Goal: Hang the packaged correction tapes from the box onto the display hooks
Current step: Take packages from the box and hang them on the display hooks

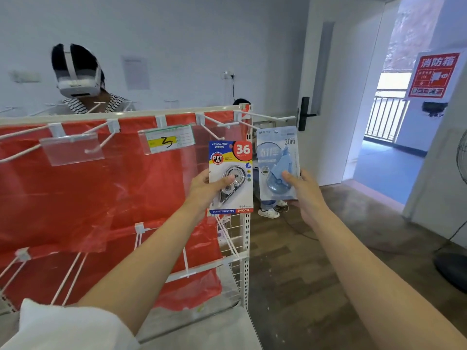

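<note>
Holding two packaged correction tapes upright in front of the display rack, I grip one in each hand. My left hand [206, 188] pinches the JINUO correction tape pack [231, 176], thumb pressed on the clear blister over the dispenser, fingers behind the card. The card is marked "36" and "CORRECTION TAPE SMOOTH". My right hand [304, 192] pinches the pale blue correction tape pack [278, 162] the same way, thumb on the blue dispenser; this card is marked "30m". The two packs are just beside each other, edges nearly touching, at the right end of the rack.

Above and behind the packs, white display hooks [217, 127] project from the top rail [126, 116]. Neither pack is on a hook. A price tag holder [168, 138] with a yellow label hangs to the left. Red plastic sheeting [75, 193] covers the rack behind the hooks.

Beyond the rack, a person wearing a headset [78, 74] stands. A door [326, 79] stands open to the right.
</note>
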Motion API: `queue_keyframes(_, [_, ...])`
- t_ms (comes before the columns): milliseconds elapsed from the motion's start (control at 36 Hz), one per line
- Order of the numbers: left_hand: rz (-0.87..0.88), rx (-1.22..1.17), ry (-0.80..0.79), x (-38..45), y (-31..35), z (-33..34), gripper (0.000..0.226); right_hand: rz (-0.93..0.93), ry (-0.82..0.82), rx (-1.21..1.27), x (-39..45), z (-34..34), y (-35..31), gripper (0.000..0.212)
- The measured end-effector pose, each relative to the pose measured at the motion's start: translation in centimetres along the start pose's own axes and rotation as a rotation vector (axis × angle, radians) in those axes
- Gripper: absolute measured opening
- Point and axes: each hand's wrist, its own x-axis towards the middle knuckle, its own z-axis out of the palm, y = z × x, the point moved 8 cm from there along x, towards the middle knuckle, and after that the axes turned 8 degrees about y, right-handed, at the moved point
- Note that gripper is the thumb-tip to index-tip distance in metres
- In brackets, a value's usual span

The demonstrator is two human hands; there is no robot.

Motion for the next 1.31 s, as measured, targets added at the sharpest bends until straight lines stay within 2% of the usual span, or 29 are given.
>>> queue_keyframes(111, [0.001, 0.005, -0.002, 0.1, 0.0, 0.2, 0.034, -0.028, 0.008, -0.019, 0.4, -0.4, -0.2, 0.042])
queue_keyframes(361, [0.02, -0.024, -0.01, -0.3, 0.2, 0.5, 0.028, 0.022, -0.02, -0.123, 1.5, 0.4, 0.5, 0.041])
queue_keyframes(611, [0.08, -0.056, 0.025, -0.3, 1.2, -0.4, 0.026, -0.002, -0.044, -0.112, 1.7, 0.9, 0.8, 0.051])
queue_keyframes(1167, [0.037, -0.142, 0.118, -0.8, 0.9, -0.2, 0.016, 0.007, -0.041, -0.089, 1.3, 1.7, 0.9, 0.05])
queue_keyframes(1306, [0.007, -0.138, 0.133, -0.1, 1.0, -0.3, 0.028, 0.006, -0.049, -0.073, 1.0, 2.2, 0.7, 0.052])
